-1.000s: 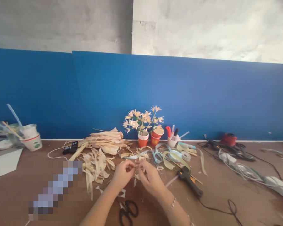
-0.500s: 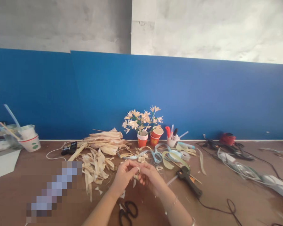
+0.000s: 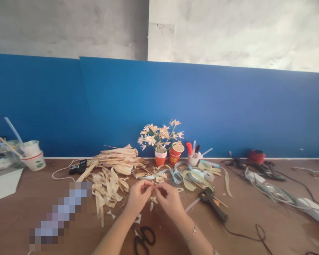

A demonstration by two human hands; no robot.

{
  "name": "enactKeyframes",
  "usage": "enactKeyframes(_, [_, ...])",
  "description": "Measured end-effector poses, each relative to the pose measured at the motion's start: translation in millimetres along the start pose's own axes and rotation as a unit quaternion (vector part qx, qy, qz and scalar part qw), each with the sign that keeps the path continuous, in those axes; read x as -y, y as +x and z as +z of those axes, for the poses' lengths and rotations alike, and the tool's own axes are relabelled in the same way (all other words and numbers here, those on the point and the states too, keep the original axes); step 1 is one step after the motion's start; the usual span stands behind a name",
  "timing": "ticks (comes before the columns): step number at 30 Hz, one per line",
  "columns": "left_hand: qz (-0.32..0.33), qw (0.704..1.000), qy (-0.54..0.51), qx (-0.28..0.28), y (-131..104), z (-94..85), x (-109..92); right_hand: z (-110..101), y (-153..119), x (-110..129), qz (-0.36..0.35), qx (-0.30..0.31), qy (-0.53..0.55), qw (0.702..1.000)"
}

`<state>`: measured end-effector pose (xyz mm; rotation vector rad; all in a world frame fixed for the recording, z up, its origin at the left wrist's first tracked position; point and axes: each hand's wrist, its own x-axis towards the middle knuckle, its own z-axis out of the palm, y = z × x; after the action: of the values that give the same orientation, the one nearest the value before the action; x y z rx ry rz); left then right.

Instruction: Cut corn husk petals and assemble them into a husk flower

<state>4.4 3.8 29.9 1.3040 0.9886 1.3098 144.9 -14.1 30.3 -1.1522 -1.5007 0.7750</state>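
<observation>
My left hand (image 3: 138, 199) and my right hand (image 3: 168, 199) meet above the middle of the table. Thumb and fingers of each are pinched together on a small pale piece of husk (image 3: 153, 187), mostly hidden by the fingertips. Below the hands lie husk scraps (image 3: 151, 206) and black-handled scissors (image 3: 144, 241). To the left is a pile of dry corn husks (image 3: 108, 186). Just right of my right hand rests a black glue gun (image 3: 212, 204), with a clear glue stick (image 3: 192, 204) at its end.
Husk flowers (image 3: 159, 136) stand in a red paper cup (image 3: 160, 158) beside another red cup (image 3: 175, 154). A white cup of pens (image 3: 193, 161) and blue and green ribbons (image 3: 186, 173) are nearby. Cables and a power strip (image 3: 313, 210) lie right. A blue partition (image 3: 202, 106) runs behind.
My hands have turned slightly and their fingertips have drawn a little apart around the small pale piece. My right hand's wrist has shifted a little. Things on the table have stayed put.
</observation>
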Motion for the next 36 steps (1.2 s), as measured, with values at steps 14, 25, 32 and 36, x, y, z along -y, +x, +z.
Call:
enactKeyframes(14, [0.09, 0.99, 0.083, 0.071, -3.9, -4.0, -8.1, -1.4, 5.1, 0.1, 0.274, 0.086, 0.25, 0.924])
enactKeyframes(25, [-0.075, 0.99, -0.111, 0.045, -4.3, -1.0, -3.9, -3.1, 5.3, 1.6, 0.23, 0.091, 0.203, 0.947])
enactKeyframes(32, [-0.067, 0.965, -0.253, -0.01, 3.0, -6.9, -1.9, -2.7, 5.9, -3.3, 0.207, 0.068, 0.192, 0.957])
enactKeyframes(36, [-0.051, 0.961, -0.267, -0.045, 6.4, -10.7, -0.8, -3.6, 6.4, -6.3, 0.208, 0.048, 0.199, 0.957])
